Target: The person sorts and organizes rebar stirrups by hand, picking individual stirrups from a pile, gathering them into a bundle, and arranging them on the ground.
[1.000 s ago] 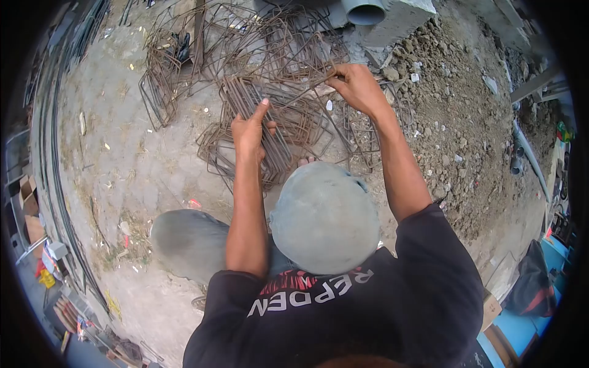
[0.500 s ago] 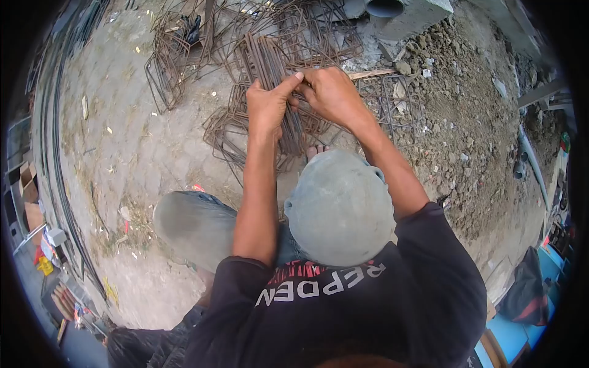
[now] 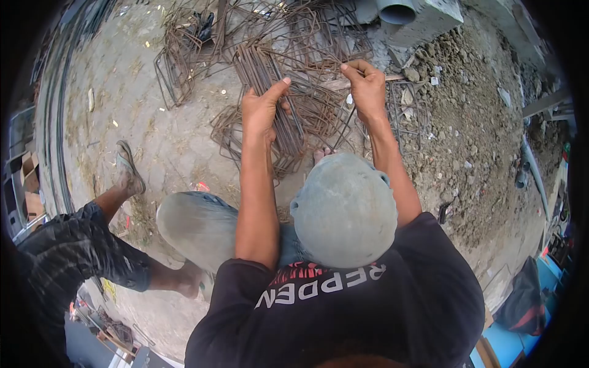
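Upper centre of the frame, a long rusty-brown bundle of bent steel rods [image 3: 256,69] slants upper left to lower right in the nearer bare left hand's [image 3: 260,110] grip, right hand [image 3: 368,93] apart rightward, narrowly curled, contents unclear.

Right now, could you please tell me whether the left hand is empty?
No, the left hand is closed around a bundle of bent metal bars.
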### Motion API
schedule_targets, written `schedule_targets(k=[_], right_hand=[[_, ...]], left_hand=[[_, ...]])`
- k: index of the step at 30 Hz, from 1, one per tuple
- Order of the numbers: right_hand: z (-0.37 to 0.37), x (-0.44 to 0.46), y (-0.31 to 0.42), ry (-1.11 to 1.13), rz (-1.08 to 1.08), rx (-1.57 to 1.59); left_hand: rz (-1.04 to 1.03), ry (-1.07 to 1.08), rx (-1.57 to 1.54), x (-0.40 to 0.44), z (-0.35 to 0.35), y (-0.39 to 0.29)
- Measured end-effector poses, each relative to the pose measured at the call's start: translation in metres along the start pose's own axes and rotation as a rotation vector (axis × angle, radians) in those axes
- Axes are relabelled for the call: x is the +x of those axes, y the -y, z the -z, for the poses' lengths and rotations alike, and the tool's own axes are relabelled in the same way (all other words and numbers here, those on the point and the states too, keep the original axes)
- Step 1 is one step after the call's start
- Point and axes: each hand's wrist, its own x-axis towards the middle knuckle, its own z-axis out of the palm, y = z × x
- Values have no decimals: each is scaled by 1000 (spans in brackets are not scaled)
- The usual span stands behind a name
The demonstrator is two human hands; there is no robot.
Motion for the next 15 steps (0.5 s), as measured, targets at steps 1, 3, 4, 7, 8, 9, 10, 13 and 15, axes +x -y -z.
schedule_targets(k=[1,3,4,7,8,9,10,13,15], right_hand=[[15,8,7,-42,-5,72],[42,12,22,91,96,-34],[55,12,30,160,143,-93],[83,-5,56,-48,187,-267],[94,-7,54,-170,226,-264],[104,-8,52,-293,263,-258],[108,-12,54,-394,321,-224],[135,-15,58,-673,450,-30],[148,-16,69,-731,524,74]], left_hand=[[5,-20,-23,1,5,-1],[17,-43,-74,6,10,-3],[-6,-8,-106,10,13,-1],[99,-5,-293,17,22,-3],[75,-25,-299,14,22,-5],[52,-33,-271,12,25,-9],[32,-37,-240,10,28,-13],[-49,-36,-192,0,33,-31],[-100,-31,-179,-10,35,-45]])
